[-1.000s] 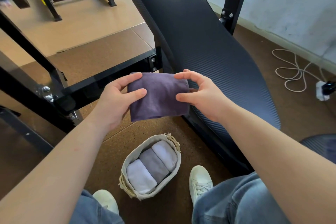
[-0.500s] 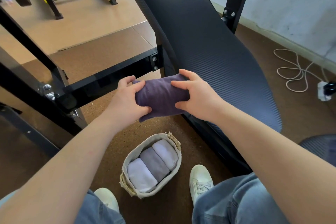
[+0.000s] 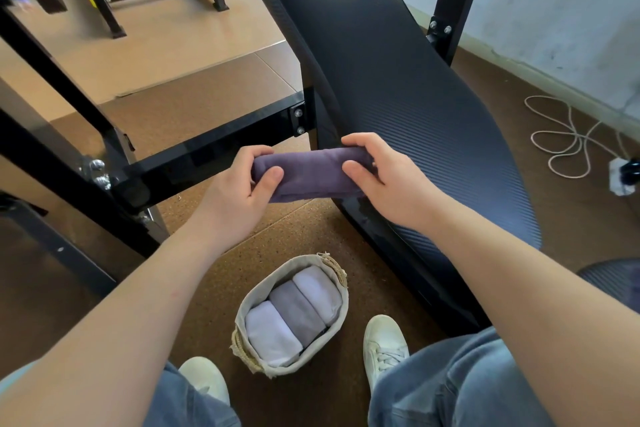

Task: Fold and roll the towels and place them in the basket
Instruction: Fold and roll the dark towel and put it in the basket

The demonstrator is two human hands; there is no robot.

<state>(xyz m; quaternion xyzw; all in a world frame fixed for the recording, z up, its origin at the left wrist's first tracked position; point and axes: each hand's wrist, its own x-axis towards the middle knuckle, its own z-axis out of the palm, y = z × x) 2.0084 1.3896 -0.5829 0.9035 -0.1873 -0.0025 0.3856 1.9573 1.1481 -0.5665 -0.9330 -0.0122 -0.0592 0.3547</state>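
Observation:
A dark purple towel (image 3: 311, 174) is rolled into a short horizontal cylinder and held in the air. My left hand (image 3: 239, 198) grips its left end with thumb in front and fingers curled over the top. My right hand (image 3: 384, 177) grips the right end the same way. Below, on the floor between my feet, stands a small beige basket (image 3: 341, 314). Three rolled towels lie side by side in it: a white one (image 3: 272, 333), a grey one (image 3: 298, 308) and another white one (image 3: 317, 288).
A long black padded bench (image 3: 398, 87) slopes up to the right behind the hands. Black metal frame bars (image 3: 207, 156) cross at the left. My white shoes (image 3: 384, 343) flank the basket. A white cable (image 3: 568, 139) and plug lie by the wall at the right.
The towel went from a flat folded square held upright to a tight horizontal roll. Both hands turned over it and closed round its ends.

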